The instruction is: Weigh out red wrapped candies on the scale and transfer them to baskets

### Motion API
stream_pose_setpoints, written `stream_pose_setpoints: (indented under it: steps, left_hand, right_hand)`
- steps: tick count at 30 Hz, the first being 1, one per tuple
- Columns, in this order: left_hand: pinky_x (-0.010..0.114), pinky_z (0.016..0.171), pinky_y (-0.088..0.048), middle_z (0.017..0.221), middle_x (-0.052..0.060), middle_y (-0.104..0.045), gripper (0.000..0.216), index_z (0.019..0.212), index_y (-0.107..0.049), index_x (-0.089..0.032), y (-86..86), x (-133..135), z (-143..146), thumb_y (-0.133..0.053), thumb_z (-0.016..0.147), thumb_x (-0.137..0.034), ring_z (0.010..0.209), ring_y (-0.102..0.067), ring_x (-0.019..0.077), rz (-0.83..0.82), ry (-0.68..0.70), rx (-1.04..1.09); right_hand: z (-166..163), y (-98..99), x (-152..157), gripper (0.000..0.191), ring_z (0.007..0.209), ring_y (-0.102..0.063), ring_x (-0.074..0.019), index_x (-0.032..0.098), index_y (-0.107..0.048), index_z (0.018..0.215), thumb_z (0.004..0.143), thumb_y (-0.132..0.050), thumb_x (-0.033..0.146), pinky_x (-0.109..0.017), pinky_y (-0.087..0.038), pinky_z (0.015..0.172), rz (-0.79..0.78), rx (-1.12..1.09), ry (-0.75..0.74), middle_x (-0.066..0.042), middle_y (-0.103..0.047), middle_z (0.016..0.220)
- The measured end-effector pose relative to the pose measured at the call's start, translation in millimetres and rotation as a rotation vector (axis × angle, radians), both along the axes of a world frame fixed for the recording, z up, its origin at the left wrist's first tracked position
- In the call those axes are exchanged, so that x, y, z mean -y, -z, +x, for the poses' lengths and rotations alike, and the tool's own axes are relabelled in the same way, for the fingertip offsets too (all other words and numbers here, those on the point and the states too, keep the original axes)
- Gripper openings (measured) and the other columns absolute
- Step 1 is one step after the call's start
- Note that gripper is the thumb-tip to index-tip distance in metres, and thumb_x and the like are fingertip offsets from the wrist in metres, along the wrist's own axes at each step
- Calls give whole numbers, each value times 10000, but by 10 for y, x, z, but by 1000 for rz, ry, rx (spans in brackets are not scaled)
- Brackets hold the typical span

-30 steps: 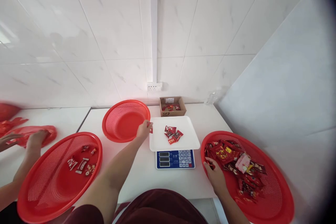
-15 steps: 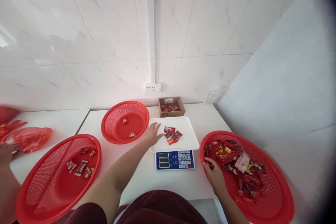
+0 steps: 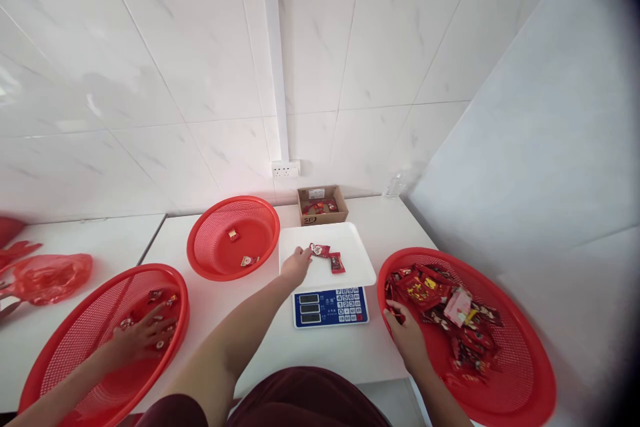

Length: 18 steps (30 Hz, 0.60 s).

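My left hand (image 3: 296,265) reaches onto the white tray (image 3: 356,265) of a blue-faced scale (image 3: 330,306), its fingers closed around some of the red wrapped candies. A few candies (image 3: 327,257) still lie on the tray beside it. My right hand (image 3: 406,335) rests on the near rim of the big red basket (image 3: 520,380) at the right, pinching a small candy at its fingertips among the pile of red packets (image 3: 445,313).
A smaller red basket (image 3: 210,260) behind the scale's left holds a few candies. Another person's hand (image 3: 143,339) reaches into the big red basket (image 3: 60,373) at the left. A cardboard box (image 3: 321,205) stands at the wall. Red plastic bags (image 3: 47,277) lie far left.
My left hand dropped candies into the smaller basket, returned to the scale tray and closed on candies there. Another person's hand moved from the red bags into the left basket.
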State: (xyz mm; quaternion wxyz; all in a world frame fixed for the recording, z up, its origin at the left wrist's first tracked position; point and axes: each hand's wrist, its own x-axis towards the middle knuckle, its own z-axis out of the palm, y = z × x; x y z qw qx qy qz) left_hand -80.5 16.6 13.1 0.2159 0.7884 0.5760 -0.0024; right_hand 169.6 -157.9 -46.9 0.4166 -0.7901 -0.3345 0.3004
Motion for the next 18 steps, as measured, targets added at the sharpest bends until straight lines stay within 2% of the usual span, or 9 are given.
stream_pose_setpoints:
  steps: [4,8,9,11,14,16,18]
  left_hand:
    - [304,756,-450,1132,98,-594,325,1151,-482,-220,-137,-163,-472,-260,970,-374,968,-604,206,74,-241,-8]
    - [347,723,-475,995,107,-660,438,1152,-476,-204,-229,-331,-979,-144,970,-424,885,-638,233,79,-455,-51]
    - [362,736,-482,1010,118,-663,442,1174,-473,-198,-232,-358,-1067,-145,970,-411,904,-640,245,81,-490,-64]
    - [411,833,-472,1174,160,-616,412,1259,-439,-179,-210,-391,-1160,-215,961,-356,1069,-593,283,100,-536,-89]
    - [472,1050,-328,1467,176,-369,494,1392,-334,-160,-125,-392,-1056,-358,911,-266,1358,-327,311,186,-494,-131]
    - [459,1125,-224,1526,138,-280,537,1428,-308,-175,-54,-363,-826,-374,902,-262,1416,-207,284,247,-350,-142]
    - [444,1150,-178,1534,106,-275,542,1441,-306,-201,10,-308,-500,-362,915,-321,1429,-171,262,259,-144,-118]
  right_hand:
    - [17,31,-5,455,905,-627,-267,189,-645,941,644,-529,514,-361,-465,787,-11,1,-4,-110,-703,1005]
    - [19,35,-10,485,946,-620,-269,176,-629,963,644,-516,524,-369,-456,842,-27,-3,-21,-121,-689,1049]
    - [19,31,-11,495,957,-618,-272,173,-625,969,642,-512,526,-373,-453,852,-31,-7,-25,-126,-684,1061]
    - [18,21,-13,501,965,-616,-277,171,-622,967,635,-511,528,-381,-453,859,-37,-15,-24,-129,-682,1066]
    - [16,4,-15,486,953,-623,-279,181,-625,955,633,-517,528,-388,-459,851,-37,-19,-19,-121,-689,1048]
    - [13,-6,-15,474,948,-626,-278,187,-629,946,633,-523,527,-384,-466,839,-30,-15,-14,-117,-694,1036]
    - [9,-13,-15,466,943,-626,-275,186,-633,939,633,-527,520,-374,-472,823,-23,-11,-12,-118,-696,1030]
